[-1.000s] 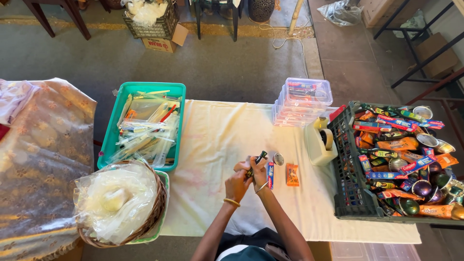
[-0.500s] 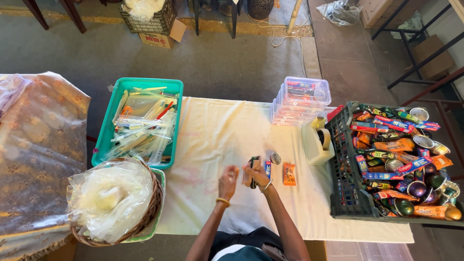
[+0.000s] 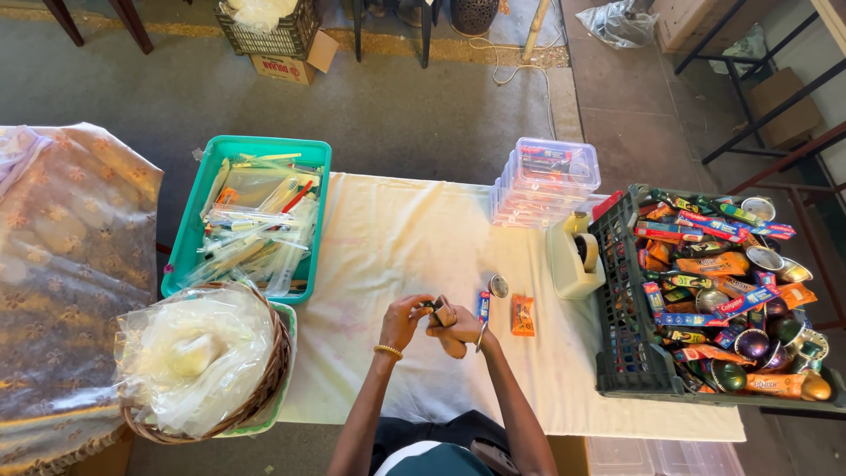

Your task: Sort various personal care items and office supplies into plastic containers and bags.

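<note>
My left hand [image 3: 403, 321] and my right hand [image 3: 456, 331] meet over the white tablecloth [image 3: 405, 238], both closed around a small dark object [image 3: 440, 309] held between the fingertips. A gold bangle circles my left wrist and a thin bangle hangs on the right. Just right of my hands lie a small blue packet [image 3: 483, 306], a round silver lid [image 3: 499, 286] and an orange packet [image 3: 523, 315].
A green tray [image 3: 189, 231] of clear-wrapped items sits at left, with a wicker basket [image 3: 269, 375] of plastic bags in front of it. A stack of clear boxes [image 3: 548, 181], a tape dispenser [image 3: 577, 256] and a dark crate [image 3: 617, 344] of colourful packets stand at right.
My hands have drawn closer together and lower toward me, still working the small dark object. The items on the cloth have not moved.
</note>
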